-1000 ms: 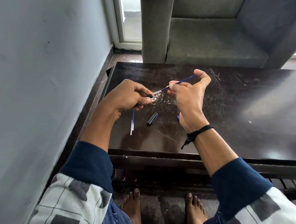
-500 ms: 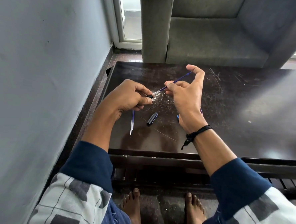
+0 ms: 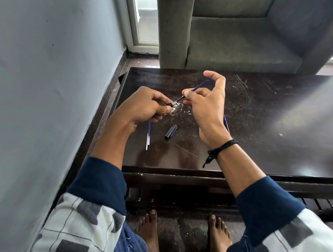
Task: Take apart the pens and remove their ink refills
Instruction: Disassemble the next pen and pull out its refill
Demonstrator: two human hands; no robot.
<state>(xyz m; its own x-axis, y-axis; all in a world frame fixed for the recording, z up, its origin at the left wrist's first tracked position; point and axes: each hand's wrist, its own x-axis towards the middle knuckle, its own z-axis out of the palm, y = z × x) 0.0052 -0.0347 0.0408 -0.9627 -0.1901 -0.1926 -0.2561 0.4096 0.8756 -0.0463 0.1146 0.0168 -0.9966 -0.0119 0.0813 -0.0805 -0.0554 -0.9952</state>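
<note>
A thin blue pen (image 3: 198,87) slants above the dark table (image 3: 269,120). My right hand (image 3: 204,106) pinches its shaft near the lower end, index finger raised by the top end. My left hand (image 3: 149,105) grips the small black tip piece (image 3: 169,105) at the pen's lower end. Two thin refills (image 3: 148,135) lie side by side on the table under my left wrist. A black pen cap (image 3: 170,132) lies between my hands. Blue pen parts (image 3: 226,124) show behind my right wrist, mostly hidden.
A grey wall (image 3: 47,79) runs close along the left of the table. A grey armchair (image 3: 235,36) stands beyond the far edge. My bare feet (image 3: 182,236) rest on the floor under the near edge. The table's right half shows only scratches.
My right hand has lifted slightly and its index finger has stretched up beside the pen's top end. The pen now tilts more steeply. My left hand has stayed in place.
</note>
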